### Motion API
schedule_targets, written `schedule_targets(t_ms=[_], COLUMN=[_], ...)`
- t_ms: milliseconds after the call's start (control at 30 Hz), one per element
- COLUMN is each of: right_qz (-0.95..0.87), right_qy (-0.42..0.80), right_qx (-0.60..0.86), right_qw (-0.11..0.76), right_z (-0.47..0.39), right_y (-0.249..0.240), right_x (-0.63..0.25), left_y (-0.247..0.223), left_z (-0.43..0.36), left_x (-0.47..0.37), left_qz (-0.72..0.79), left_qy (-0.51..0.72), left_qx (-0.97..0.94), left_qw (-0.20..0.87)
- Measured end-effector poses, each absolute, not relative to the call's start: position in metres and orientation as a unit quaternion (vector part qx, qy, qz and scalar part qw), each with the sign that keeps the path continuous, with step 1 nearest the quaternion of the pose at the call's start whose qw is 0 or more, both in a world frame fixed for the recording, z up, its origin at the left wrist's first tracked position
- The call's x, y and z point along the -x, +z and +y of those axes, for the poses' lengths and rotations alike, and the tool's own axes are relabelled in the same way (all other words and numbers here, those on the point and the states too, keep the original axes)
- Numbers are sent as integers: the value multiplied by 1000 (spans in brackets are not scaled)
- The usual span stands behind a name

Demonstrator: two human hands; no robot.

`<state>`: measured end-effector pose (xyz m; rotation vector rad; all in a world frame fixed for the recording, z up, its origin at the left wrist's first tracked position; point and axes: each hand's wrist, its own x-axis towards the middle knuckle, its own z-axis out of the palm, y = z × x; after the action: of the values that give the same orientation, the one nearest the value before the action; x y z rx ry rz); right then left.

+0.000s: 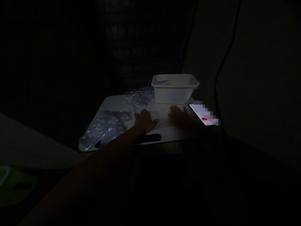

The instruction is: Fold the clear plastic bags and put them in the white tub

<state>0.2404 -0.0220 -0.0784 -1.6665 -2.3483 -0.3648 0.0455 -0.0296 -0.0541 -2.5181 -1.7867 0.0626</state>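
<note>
Dim scene, so reading what shows. Rests left hand (144,121) palm down at left end of a flat clear plastic sheet (162,119) on the white worktop (175,135). Has left fingers spread, with thumb stuck out over the sheet. Rests right hand (178,115) palm down toward the sheet's right end, with fingers slightly spread and thumb apart. Can't tell how hard either hand presses.

Has sheet lying between both hands, just in front of the tub (174,95). Can't tell whether bag or single layer; edges too faint.

Has tub upright at the back of worktop, beyond right hand, with a few flat clear packets (162,82) inside near the left wall. Can't see tub floor.

Shows big heap of crumpled clear bags (103,127) on left end of worktop, reaching the near left corner. Shows smaller heap (138,101) farther back, between left hand and tub.

Has dark handle slot (151,137) in the near edge, just in front of left hand, partly behind left forearm. Has phone (199,113) at right side, near right hand but apart, with screen lit and partly pixelated. Shows dark cable (224,61) hanging at right. Shows green item (17,191) at lower left, too dark to identify.
</note>
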Motion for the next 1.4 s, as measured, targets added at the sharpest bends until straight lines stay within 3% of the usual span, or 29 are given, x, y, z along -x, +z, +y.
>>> schedule_targets(t_ms=[133, 400, 1400], right_qz=[-794, -852, -829], right_qy=[-128, -102, -114], right_qx=[571, 507, 547], right_qw=[162, 83, 36], right_z=[-15, -22, -22], right_y=[-72, -78, -81], right_x=[-225, -209, -214], left_y=[-49, -59, -61], left_z=[-30, -32, -39], left_x=[-55, -72, -66], left_qz=[-534, -501, -604], left_qy=[-2, -6, 39], left_qx=[845, 865, 796], left_qw=[21, 7, 19])
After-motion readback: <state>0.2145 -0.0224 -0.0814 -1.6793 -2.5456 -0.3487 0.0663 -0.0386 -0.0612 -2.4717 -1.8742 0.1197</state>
